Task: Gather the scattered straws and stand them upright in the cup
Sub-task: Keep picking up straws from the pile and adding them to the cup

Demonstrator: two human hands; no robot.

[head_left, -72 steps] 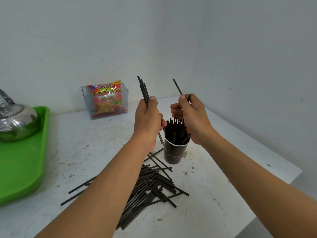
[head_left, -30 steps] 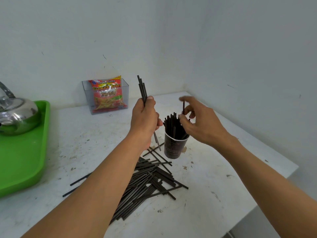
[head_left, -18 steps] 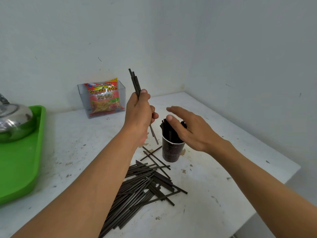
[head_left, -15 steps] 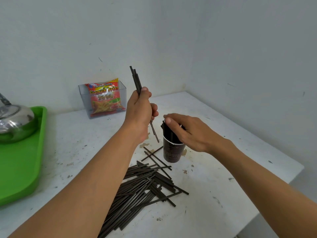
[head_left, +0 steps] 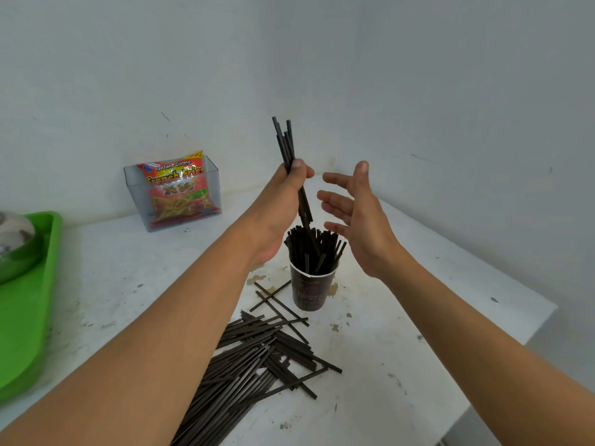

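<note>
A dark brown paper cup (head_left: 310, 291) stands upright on a white, stained desk (head_left: 402, 365), and it is crowded with thin dark standing straws (head_left: 328, 244) that fan out slightly above its rim. Directly above the cup, the left hand (head_left: 280, 207) is clenched around a small held bundle of dark straws (head_left: 285, 140). The bundle is tilted, with its top ends leaning away to the left and its lower ends reaching down among the tops of the straws in the cup. Just right of the cup and above its rim, the right hand (head_left: 357, 214) is released and holds nothing, with straight, spread fingers and its palm facing the bundle without touching it. In front of the cup, on the near side, a loose pile of dark straws (head_left: 257, 352) lies flat on the desk, and a few cross one another close to the cup's base. Behind the cup and to its left, a clear plastic box (head_left: 212, 175) against the wall holds a red and yellow French-fries snack packet (head_left: 175, 191). Far to the left of the cup, a bright green plastic tray (head_left: 29, 300) carries a shiny metal kettle (head_left: 13, 243), which the frame edge cuts off.
</note>
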